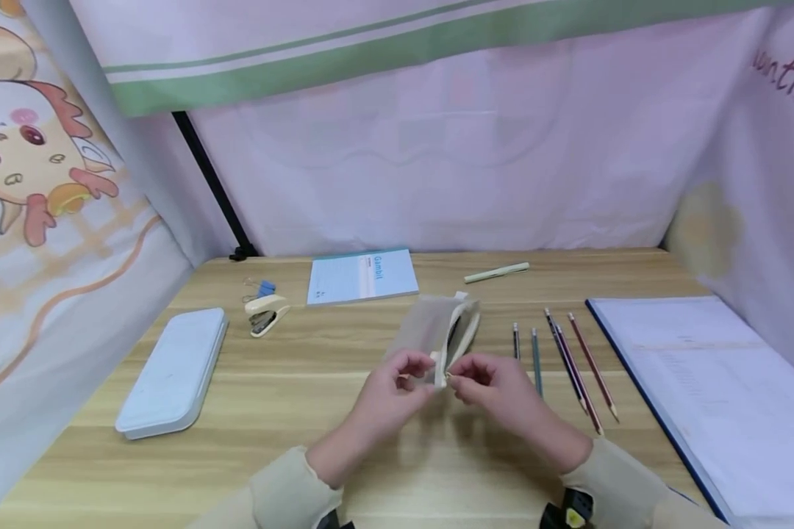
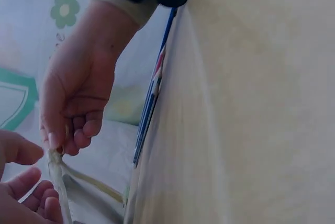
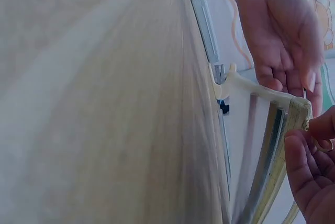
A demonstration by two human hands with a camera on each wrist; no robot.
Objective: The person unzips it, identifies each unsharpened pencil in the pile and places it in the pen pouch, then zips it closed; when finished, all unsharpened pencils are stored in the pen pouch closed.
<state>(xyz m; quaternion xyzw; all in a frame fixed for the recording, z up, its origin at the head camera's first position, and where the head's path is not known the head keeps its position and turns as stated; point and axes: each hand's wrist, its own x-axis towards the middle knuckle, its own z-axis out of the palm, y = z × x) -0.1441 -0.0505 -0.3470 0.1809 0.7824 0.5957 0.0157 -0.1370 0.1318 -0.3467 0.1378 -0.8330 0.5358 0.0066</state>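
A pale translucent zip pouch [image 1: 420, 330] is held up over the middle of the table, its zipped mouth partly apart and a dark interior showing. My left hand [image 1: 393, 389] holds the pouch's near end between bent fingers and thumb. Against the same end, my right hand [image 1: 503, 389] pinches the small zipper pull [image 1: 447, 375]. The right wrist view shows the left hand [image 3: 285, 35] above the pouch edge [image 3: 293, 116] and the right hand [image 3: 316, 177] at its corner. What lies inside the pouch cannot be made out.
Several pencils [image 1: 576, 367] lie right of the pouch, beside a blue-edged folder of papers [image 1: 714, 389]. Behind are a blue notebook [image 1: 364, 278] and pale green pen [image 1: 497, 272]. Leftward lie a stapler [image 1: 266, 314], blue binder clip [image 1: 265, 289] and white case [image 1: 172, 371].
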